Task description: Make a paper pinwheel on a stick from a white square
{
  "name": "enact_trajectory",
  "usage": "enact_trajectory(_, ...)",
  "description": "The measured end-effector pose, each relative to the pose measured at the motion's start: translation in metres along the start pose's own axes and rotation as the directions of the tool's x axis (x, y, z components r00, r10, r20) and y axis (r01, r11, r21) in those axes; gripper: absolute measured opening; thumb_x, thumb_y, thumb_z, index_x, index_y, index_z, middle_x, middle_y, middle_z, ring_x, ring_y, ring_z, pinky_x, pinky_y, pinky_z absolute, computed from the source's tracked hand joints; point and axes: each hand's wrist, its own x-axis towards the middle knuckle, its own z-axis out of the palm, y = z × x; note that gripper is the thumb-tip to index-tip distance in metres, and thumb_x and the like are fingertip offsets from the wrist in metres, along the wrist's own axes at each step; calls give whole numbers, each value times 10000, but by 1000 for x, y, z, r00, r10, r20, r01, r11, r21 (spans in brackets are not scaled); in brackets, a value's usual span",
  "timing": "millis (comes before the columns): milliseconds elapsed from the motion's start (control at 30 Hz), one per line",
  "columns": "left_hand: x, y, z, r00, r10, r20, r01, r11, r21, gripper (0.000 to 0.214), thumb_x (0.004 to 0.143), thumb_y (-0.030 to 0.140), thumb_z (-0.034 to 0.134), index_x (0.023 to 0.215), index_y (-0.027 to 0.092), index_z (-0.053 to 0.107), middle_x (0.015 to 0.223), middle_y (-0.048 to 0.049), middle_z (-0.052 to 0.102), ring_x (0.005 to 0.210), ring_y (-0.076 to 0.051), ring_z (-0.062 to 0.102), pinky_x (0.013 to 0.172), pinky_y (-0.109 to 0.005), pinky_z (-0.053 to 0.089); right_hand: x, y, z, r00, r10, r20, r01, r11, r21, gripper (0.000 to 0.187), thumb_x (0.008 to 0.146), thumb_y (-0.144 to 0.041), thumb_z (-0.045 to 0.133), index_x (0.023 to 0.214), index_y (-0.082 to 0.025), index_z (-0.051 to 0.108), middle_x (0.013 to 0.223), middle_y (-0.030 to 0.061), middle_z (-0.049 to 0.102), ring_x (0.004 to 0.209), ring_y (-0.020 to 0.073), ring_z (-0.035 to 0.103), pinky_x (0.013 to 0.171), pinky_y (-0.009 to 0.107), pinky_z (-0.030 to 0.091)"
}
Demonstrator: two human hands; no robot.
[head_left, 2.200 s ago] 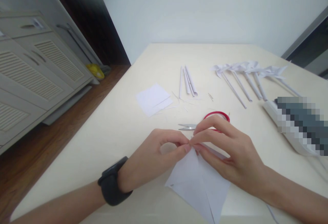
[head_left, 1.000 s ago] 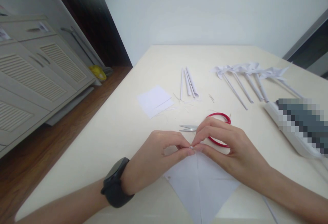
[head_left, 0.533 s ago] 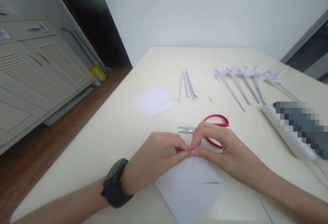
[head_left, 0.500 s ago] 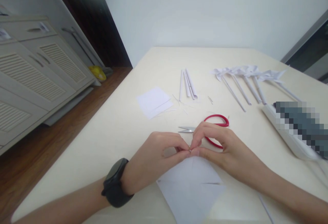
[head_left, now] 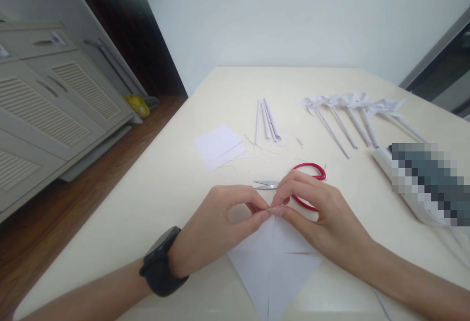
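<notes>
A creased white paper square (head_left: 273, 264) lies on the cream table (head_left: 165, 184) near me, one corner pointing away. My left hand (head_left: 220, 223), a black watch on its wrist, pinches that far corner between thumb and forefinger. My right hand (head_left: 319, 213) pinches the same corner from the other side, fingertips touching the left ones. Red-handled scissors (head_left: 297, 186) lie just behind my right hand, partly hidden by its fingers.
Farther back lie a small white paper square (head_left: 219, 145), a few rolled paper sticks (head_left: 269, 119) and a row of white paper pinwheels (head_left: 352, 110). A white tray (head_left: 407, 186) with a blurred object sits at right. The table's left edge drops to a wooden floor.
Both hands stay pinched on the paper's far corner. The sheet has turned slightly under them, and the view has shifted a little.
</notes>
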Motion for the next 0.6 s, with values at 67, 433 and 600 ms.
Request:
enact_trajectory(67,1,0,0,1000,-2,-5,2,1000,16,149,797,172,528,690,161,630,714,3,647,692,-133,583,694,-238,447,0,-1,0,1000,-15,5,15,1000,-3,73,817,-142,557,768,-196,565,805,1,555,767,148,520,670,293,424)
enact_trajectory(433,0,2,0,999,29,29,-29,999,26,154,805,161,517,675,151,598,691,15,615,675,-112,566,668,-207,434,0,-1,0,1000,-8,23,8,1000,19,67,798,-154,595,756,-196,565,788,-5,553,750,142,519,646,276,423)
enact_trajectory(600,1,3,1,999,27,42,-29,999,33,175,819,191,505,671,140,583,692,8,608,679,-112,559,670,-211,428,-3,-1,-1,1000,-18,8,18,1000,15,91,798,-121,583,738,-186,561,765,-10,542,733,133,509,626,267,406)
